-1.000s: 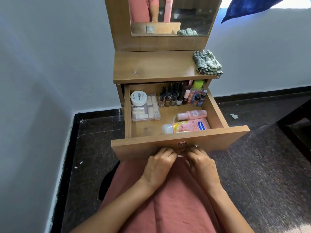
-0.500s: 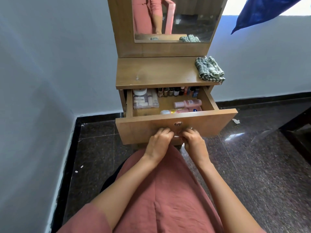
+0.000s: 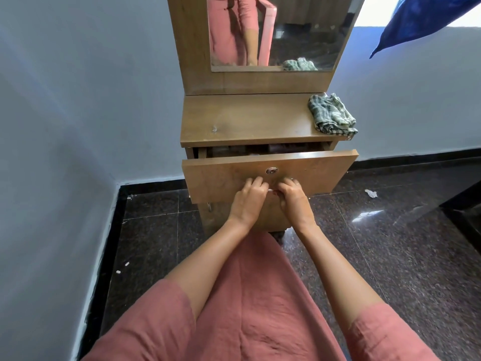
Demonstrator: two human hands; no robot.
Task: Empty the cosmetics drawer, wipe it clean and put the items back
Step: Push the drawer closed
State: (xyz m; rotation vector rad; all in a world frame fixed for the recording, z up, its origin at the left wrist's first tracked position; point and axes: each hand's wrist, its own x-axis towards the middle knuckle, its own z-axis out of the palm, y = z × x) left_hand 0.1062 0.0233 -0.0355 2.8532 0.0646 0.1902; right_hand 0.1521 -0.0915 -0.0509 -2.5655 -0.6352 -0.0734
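The wooden drawer (image 3: 213,178) of the dressing table stands only a little way out, with a round lock in its front panel. A thin dark gap shows above the panel; the cosmetics inside are hidden. My left hand (image 3: 250,201) and my right hand (image 3: 294,199) sit side by side on the front's lower edge, fingers curled onto the drawer handle. A green checked cloth (image 3: 331,114) lies crumpled on the right end of the table top (image 3: 247,121).
A mirror (image 3: 276,32) rises behind the table top. Pale walls stand left and behind. The dark polished floor (image 3: 390,243) carries small white scraps at left and a crumpled bit at right. A blue cloth (image 3: 421,19) hangs top right. Dark furniture edges in at far right.
The drawer has slid in from wide open to nearly shut, hiding the bottles and boxes inside. Both hands stayed on its front and moved forward with it.
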